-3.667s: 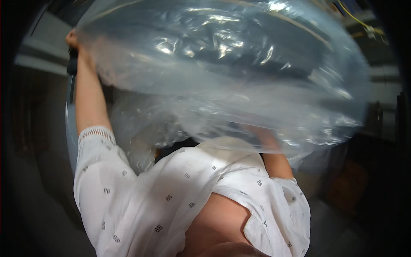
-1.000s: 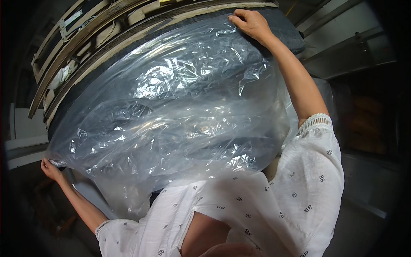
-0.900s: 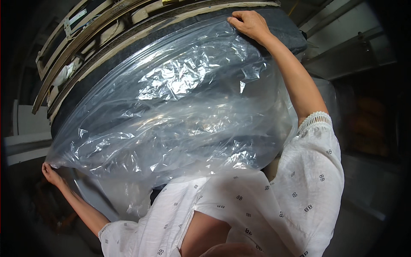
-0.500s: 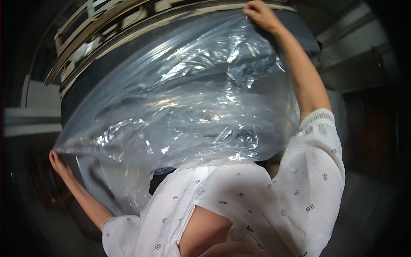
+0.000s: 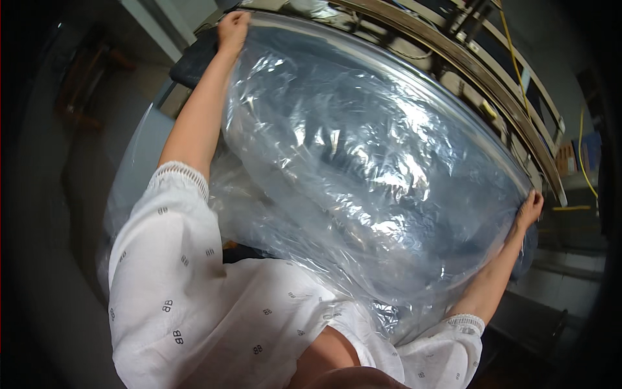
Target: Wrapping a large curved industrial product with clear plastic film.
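Observation:
A wide sheet of clear plastic film (image 5: 363,149) is stretched between my two arms, wrinkled and shiny, hanging down toward my body. At the upper left my left hand (image 5: 233,31) is closed on one end of the film's far edge. Over at the right my right hand (image 5: 530,209) pinches the other end of that edge. The far edge runs taut between them, close along the machine's near side. Through the film a dark surface shows. Loose folds of film gather against the front of my shirt.
A long machine frame with metal rails (image 5: 447,55) runs along the far side, beyond the film. A yellow cable (image 5: 512,52) hangs at the upper right. More clear film (image 5: 139,168) drapes at the left, below a dark padded-looking end (image 5: 194,61).
My view has swung round. My left hand has gone from low left up to the far edge, and my right hand from the top to lower right. The film's edge is now taut along the machine.

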`<control>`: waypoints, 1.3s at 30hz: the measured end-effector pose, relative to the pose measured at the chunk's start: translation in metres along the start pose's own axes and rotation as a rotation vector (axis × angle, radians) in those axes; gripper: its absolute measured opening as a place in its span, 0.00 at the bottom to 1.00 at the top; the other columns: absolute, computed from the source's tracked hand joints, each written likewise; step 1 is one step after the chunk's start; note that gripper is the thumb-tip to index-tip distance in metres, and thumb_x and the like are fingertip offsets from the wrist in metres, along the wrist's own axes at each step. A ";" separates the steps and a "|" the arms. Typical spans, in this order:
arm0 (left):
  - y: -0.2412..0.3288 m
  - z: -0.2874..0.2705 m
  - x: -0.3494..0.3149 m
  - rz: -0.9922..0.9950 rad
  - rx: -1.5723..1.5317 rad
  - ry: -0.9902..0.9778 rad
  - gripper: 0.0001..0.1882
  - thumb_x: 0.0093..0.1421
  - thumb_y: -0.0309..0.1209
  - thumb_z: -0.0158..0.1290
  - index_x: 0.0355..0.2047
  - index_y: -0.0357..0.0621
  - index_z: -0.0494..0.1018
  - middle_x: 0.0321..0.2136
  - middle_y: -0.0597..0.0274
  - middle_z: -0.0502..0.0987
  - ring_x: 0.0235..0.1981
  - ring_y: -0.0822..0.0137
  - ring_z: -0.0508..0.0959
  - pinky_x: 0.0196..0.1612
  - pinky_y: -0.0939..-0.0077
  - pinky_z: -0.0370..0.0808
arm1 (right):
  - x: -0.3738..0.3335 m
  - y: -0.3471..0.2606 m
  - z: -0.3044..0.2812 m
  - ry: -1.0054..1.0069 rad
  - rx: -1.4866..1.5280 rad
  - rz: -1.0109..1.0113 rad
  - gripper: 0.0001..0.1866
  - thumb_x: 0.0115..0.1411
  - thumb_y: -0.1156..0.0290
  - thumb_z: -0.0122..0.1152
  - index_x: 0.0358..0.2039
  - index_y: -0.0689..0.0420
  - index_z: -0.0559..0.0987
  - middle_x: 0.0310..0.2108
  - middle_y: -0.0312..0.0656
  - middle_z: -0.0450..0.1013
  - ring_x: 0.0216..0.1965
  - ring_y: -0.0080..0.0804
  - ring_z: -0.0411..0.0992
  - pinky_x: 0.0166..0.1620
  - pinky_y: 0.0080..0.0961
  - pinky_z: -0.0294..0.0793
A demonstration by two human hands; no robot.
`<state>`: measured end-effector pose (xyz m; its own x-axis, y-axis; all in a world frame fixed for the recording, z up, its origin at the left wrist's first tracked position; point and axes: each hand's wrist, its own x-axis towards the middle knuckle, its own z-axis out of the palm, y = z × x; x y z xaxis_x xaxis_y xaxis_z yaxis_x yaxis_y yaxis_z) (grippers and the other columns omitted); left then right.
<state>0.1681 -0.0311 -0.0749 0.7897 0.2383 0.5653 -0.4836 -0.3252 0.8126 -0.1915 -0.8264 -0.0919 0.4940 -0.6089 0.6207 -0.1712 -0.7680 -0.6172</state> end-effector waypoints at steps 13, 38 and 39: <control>0.007 0.023 0.020 -0.102 0.311 0.026 0.12 0.47 0.35 0.58 0.26 0.38 0.73 0.21 0.65 0.74 0.26 0.76 0.74 0.32 0.82 0.71 | 0.018 -0.021 0.006 0.027 -0.320 0.058 0.20 0.51 0.59 0.58 0.33 0.66 0.72 0.32 0.46 0.67 0.35 0.35 0.63 0.42 0.28 0.63; -0.078 -0.143 0.114 -0.324 0.197 -0.141 0.21 0.55 0.40 0.53 0.43 0.38 0.72 0.39 0.56 0.74 0.40 0.66 0.73 0.44 0.74 0.70 | -0.036 -0.097 -0.141 -0.259 0.580 0.528 0.18 0.60 0.55 0.47 0.38 0.56 0.74 0.33 0.30 0.70 0.32 0.18 0.65 0.38 0.15 0.60; -0.092 -0.155 0.130 -0.390 0.262 -0.190 0.20 0.55 0.39 0.53 0.42 0.37 0.72 0.38 0.56 0.75 0.37 0.66 0.74 0.42 0.74 0.71 | -0.061 -0.105 -0.166 -0.283 0.524 0.540 0.16 0.60 0.56 0.47 0.36 0.56 0.74 0.31 0.29 0.68 0.31 0.17 0.63 0.37 0.14 0.59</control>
<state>0.2567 0.1721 -0.0544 0.9592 0.2248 0.1712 -0.0473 -0.4699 0.8815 -0.3452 -0.7411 0.0152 0.6667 -0.7421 0.0683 -0.0605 -0.1452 -0.9875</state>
